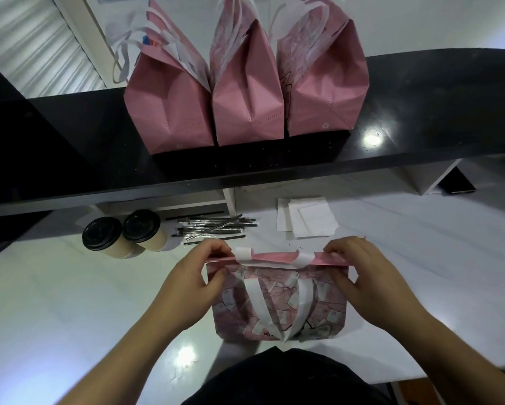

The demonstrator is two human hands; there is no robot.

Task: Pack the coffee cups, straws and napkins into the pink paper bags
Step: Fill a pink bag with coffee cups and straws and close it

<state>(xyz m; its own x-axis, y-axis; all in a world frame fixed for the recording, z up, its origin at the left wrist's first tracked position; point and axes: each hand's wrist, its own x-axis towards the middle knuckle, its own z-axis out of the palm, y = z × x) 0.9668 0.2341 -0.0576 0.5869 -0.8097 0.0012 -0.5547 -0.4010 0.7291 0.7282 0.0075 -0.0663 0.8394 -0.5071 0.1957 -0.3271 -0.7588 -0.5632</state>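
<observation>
Toward the tabletop's (55,302) left side, near its far edge, two lidded coffee cups (122,233) stand touching each other, still unpacked. Just to their right lies a loose heap of wrapped straws (213,226), and further right a small stack of white napkins (306,216) rests flat, also near the far edge. On the black shelf (420,112) above and behind the tabletop, three pink paper bags (246,92) stand upright side by side, their tops folded or gathered; what they hold cannot be seen. At the near edge, in the middle, a fourth pink bag (280,302) lies flat with its white handles spread across its printed face. The left hand (198,273) pinches the left end of the bag's top rim, fingers curled over the fold, and the right hand (359,276) pinches the right end in the same way. The step in hand appears to be opening this flat bag so it can stand. Next, the hands would likely need to pull the rim apart and press out the bottom, then reach leftward for a cup, keeping it upright so the lid stays seated.
</observation>
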